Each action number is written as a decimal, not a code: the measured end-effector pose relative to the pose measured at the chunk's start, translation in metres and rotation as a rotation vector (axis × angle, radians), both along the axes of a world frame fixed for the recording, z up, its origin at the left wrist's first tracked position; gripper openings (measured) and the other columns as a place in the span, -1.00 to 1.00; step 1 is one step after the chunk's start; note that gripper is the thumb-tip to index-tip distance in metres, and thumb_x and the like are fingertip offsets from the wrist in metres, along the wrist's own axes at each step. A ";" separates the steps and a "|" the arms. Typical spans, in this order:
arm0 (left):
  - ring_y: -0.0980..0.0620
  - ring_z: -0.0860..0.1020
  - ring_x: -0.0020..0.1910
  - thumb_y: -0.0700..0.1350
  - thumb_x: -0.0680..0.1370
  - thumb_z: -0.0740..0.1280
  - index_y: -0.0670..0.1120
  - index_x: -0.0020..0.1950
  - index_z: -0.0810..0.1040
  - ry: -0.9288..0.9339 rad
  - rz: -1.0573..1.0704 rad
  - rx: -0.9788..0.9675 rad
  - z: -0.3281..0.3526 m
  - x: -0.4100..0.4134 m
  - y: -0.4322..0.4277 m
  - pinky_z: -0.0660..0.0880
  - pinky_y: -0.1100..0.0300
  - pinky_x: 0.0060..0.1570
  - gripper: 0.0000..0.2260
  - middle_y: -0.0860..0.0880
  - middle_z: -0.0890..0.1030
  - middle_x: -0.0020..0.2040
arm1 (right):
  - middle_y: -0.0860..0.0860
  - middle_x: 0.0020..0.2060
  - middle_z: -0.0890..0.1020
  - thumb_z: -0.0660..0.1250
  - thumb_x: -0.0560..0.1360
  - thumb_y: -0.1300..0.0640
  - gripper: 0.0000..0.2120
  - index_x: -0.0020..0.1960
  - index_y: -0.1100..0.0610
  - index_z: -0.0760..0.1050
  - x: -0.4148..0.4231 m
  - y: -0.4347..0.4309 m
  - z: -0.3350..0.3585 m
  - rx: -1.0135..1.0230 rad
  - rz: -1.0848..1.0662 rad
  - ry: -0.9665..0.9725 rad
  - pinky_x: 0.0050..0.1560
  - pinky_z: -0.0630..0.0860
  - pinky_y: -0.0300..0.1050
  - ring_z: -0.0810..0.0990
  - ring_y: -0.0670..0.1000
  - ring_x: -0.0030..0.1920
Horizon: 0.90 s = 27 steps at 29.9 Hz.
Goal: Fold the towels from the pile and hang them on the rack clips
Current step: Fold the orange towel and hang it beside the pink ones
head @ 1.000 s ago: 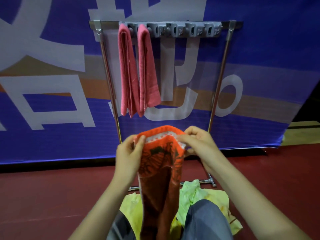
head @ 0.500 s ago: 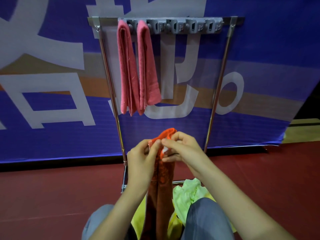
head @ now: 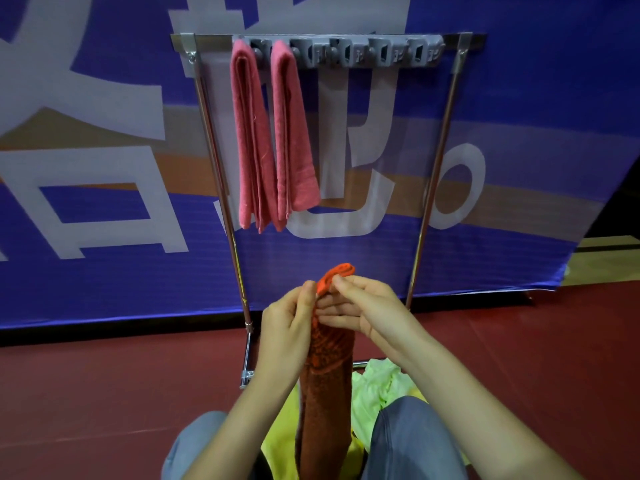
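An orange towel (head: 327, 375), folded into a narrow strip, hangs down between my knees. My left hand (head: 287, 327) and my right hand (head: 367, 313) pinch its folded top end together, below the rack. The metal rack (head: 433, 174) stands in front of me, with a grey clip bar (head: 367, 51) along its top. Two pink folded towels (head: 273, 133) hang from the leftmost clips. The clips to their right hold nothing. A pile of yellow and pale green towels (head: 377, 386) lies on the floor by my knees, partly hidden by my legs.
A blue banner (head: 104, 168) with large white characters hangs right behind the rack. The floor (head: 104, 393) is dark red matting. My knees in grey trousers (head: 412, 441) fill the bottom of the view. A wooden floor strip shows at the far right.
My hands came together and closed the spread orange towel into a narrow strip. They now pinch its top end side by side.
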<state>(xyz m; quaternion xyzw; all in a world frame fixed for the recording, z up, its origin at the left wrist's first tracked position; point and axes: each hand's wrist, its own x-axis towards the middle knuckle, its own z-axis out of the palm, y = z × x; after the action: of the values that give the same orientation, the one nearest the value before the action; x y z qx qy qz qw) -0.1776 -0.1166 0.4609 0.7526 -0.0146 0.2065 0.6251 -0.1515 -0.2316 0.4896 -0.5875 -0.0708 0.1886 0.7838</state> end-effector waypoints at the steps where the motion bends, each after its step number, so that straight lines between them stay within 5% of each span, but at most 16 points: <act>1: 0.24 0.45 -0.41 0.11 0.46 0.10 0.03 -0.33 0.53 0.011 -0.028 0.005 -0.001 0.000 0.001 0.39 0.32 -0.34 -0.69 0.08 0.54 -0.43 | 0.07 -0.46 0.64 0.14 0.56 0.13 -0.73 -0.20 0.25 0.50 0.000 0.000 0.000 0.007 0.000 0.026 -0.31 0.62 -0.23 0.65 -0.02 -0.40; 6: 0.31 0.55 -0.25 -0.10 0.53 0.20 0.09 -0.15 0.54 0.031 -0.137 0.044 -0.008 0.002 0.002 0.47 0.39 -0.17 -0.84 0.10 0.63 -0.25 | 0.17 -0.34 0.61 0.03 0.59 0.03 -0.57 -0.16 0.28 0.54 0.000 -0.006 -0.002 -0.009 0.053 0.051 -0.27 0.63 -0.19 0.64 -0.01 -0.38; 11: 0.32 0.52 -0.32 -0.21 0.55 0.19 0.00 -0.20 0.56 0.065 -0.181 0.022 -0.012 0.003 0.006 0.43 0.43 -0.24 -0.78 0.13 0.61 -0.38 | 0.13 -0.38 0.61 0.03 0.59 0.06 -0.61 -0.12 0.26 0.54 -0.003 -0.017 -0.007 -0.085 0.115 0.006 -0.31 0.61 -0.21 0.62 -0.01 -0.41; 15: 0.29 0.57 -0.20 -0.18 0.56 0.16 0.03 -0.11 0.55 0.087 -0.208 0.036 -0.008 0.004 0.012 0.47 0.41 -0.10 -0.79 0.11 0.64 -0.20 | -0.05 -0.55 0.52 0.18 0.53 0.27 -0.86 -0.01 0.12 0.48 0.002 -0.030 -0.016 -0.216 -0.045 -0.294 -0.47 0.47 -0.30 0.49 -0.12 -0.54; 18: 0.30 0.57 -0.17 -0.16 0.57 0.13 0.02 -0.09 0.54 0.095 -0.226 0.043 -0.003 0.003 0.012 0.46 0.42 -0.07 -0.79 0.08 0.63 -0.13 | -0.13 -0.45 0.46 0.34 0.43 0.30 -0.66 0.00 -0.12 0.45 0.009 -0.035 -0.021 -0.397 -0.163 -0.466 -0.40 0.40 -0.36 0.40 -0.18 -0.45; 23: 0.24 0.57 -0.11 -0.10 0.59 0.08 -0.13 -0.02 0.52 0.101 -0.241 0.025 0.001 0.000 0.008 0.47 0.35 -0.03 -0.76 0.03 0.62 -0.09 | -0.06 -0.23 0.52 0.41 0.38 0.25 -0.88 -0.14 0.06 0.55 0.016 -0.034 -0.023 -0.532 -0.165 -0.555 -0.11 0.40 -0.46 0.52 -0.12 -0.20; 27: 0.26 0.50 -0.24 0.05 0.53 0.19 -0.07 -0.11 0.43 0.085 -0.230 0.082 0.008 0.001 0.009 0.43 0.30 -0.14 -0.80 0.08 0.52 -0.23 | -0.02 -0.25 0.64 0.42 0.38 0.22 -0.87 -0.21 0.00 0.56 0.015 -0.031 -0.021 -0.450 -0.168 -0.562 -0.08 0.51 -0.24 0.59 -0.11 -0.18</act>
<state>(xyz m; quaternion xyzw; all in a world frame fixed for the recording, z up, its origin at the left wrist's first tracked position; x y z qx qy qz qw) -0.1765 -0.1077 0.4684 0.7789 -0.0826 0.1007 0.6135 -0.1363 -0.2624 0.4687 -0.7779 -0.1914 -0.0341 0.5976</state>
